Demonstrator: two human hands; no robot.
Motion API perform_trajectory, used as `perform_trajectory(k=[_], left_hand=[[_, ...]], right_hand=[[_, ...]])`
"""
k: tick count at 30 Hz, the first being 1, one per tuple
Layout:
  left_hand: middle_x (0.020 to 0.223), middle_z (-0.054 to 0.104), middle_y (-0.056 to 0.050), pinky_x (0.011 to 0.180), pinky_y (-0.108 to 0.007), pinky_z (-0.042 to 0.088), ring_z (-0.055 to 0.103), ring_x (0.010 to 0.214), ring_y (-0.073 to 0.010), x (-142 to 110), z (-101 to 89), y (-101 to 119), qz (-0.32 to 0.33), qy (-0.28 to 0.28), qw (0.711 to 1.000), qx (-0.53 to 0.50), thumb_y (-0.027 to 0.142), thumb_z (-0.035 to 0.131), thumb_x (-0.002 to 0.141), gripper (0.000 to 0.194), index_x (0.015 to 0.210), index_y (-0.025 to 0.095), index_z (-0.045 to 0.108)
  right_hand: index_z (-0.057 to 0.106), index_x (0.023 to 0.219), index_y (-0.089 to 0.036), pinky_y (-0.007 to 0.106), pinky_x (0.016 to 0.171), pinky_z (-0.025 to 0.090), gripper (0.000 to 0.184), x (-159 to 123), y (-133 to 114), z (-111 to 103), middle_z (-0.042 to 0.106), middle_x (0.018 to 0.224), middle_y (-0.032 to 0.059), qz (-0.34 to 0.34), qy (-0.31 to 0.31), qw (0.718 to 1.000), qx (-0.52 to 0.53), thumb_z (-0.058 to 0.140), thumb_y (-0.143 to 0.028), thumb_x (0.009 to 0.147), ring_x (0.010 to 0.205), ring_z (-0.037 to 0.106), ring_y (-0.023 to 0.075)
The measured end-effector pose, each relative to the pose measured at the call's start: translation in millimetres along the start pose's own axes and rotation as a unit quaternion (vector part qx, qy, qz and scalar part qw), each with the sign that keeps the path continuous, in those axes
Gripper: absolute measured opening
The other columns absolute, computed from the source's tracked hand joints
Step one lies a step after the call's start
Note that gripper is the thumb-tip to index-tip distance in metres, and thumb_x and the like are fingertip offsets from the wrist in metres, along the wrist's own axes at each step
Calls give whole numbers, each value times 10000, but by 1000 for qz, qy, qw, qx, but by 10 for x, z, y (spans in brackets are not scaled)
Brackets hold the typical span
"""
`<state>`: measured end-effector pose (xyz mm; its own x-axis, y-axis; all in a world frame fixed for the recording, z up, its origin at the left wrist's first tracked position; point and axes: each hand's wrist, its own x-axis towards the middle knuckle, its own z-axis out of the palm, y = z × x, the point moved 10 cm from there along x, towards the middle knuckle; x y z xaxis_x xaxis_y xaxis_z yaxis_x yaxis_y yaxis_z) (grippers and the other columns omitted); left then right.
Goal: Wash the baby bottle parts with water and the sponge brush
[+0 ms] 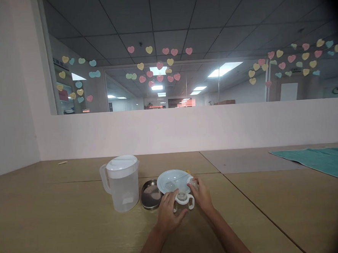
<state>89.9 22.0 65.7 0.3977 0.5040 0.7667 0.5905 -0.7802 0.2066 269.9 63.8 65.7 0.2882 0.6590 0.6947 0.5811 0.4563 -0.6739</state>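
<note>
My left hand (168, 215) is wrapped round a small clear baby bottle (182, 197) with a white collar and white side handles. The bottle stands upright on the table, its mouth uncovered. Between the fingers of my right hand (202, 195) is a small white-rimmed clear piece that looks like a bottle cap (192, 182), held over the right rim of a pale blue bowl (164, 178). Inside the bowl lie a clear rounded piece (171, 186) and a thin stick-like item; a bit of yellow shows at its far rim.
Left of the bowl sits a round steel dish (151, 196), beside a tall lidded plastic pitcher (124, 186). A teal cloth (325, 160) lies at the far right, and a small flat pale item (62, 162) at the far left. Behind the table (78, 231) rise a low wall and window.
</note>
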Motion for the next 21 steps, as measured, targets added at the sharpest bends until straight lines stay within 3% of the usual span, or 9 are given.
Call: perform_trajectory(k=[5, 12, 16, 21], left_hand=[[1205, 602, -129, 944, -443, 460, 548, 1109, -274, -2, 9, -3, -3, -7, 1000, -4, 471, 596, 787, 624, 1316, 172, 453], [1235, 586, -126, 968, -432, 444, 531, 1132, -266, -8, 29, -11, -4, -16, 1000, -3, 473, 584, 797, 638, 1332, 161, 429], [1265, 563, -130, 980, -442, 429, 515, 1152, -273, -19, 41, -28, -7, -17, 1000, -4, 472, 581, 798, 676, 1365, 164, 381], [1250, 567, -137, 952, -423, 444, 530, 1126, -268, -19, 36, -47, -11, -11, 1000, 1, 479, 583, 794, 718, 1389, 163, 335]], right_hand=[[602, 1119, -215, 390, 938, 449, 337, -33, -168, 61, 551, 1229, 94, -128, -4, 991, -48, 385, -241, 863, 1138, 524, 229], [597, 1198, -334, 411, 906, 466, 432, -81, -220, 145, 527, 1204, 79, -187, -32, 972, -141, 483, -153, 823, 1117, 485, 250], [499, 1291, -376, 458, 947, 431, 525, -88, -262, 165, 469, 1304, 69, -190, -47, 968, -156, 530, -177, 805, 1185, 436, 270], [504, 1272, -271, 401, 909, 467, 449, -42, -159, 106, 436, 1304, 101, -112, -33, 988, -102, 413, -190, 839, 1159, 492, 244]])
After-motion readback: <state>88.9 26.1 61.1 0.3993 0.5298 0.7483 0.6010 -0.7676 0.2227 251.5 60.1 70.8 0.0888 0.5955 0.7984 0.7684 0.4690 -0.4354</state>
